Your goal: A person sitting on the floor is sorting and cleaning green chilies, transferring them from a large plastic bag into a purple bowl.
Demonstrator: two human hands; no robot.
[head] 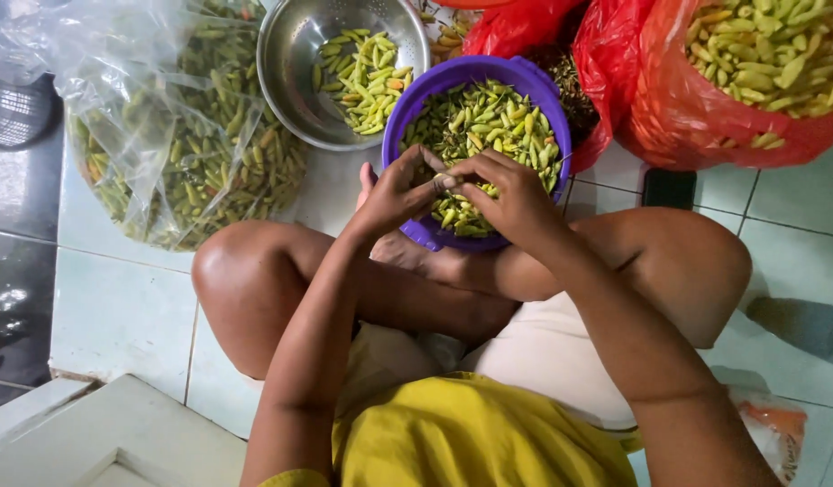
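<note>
step: destemming – both hands, left (394, 194) and right (516, 194), pinch one chili (443, 181) above purple bowl (478, 77) | next – likely snap stem, drop pod into steel bowl (286, 54) beyond left hand

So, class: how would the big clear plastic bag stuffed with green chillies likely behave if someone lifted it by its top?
The clear plastic bag of green chillies would probably sag and shift, since its film looks thin and crumpled. It is likely heavy, being bulging full. It should not roll, slumped flat on the tiled floor.
</note>
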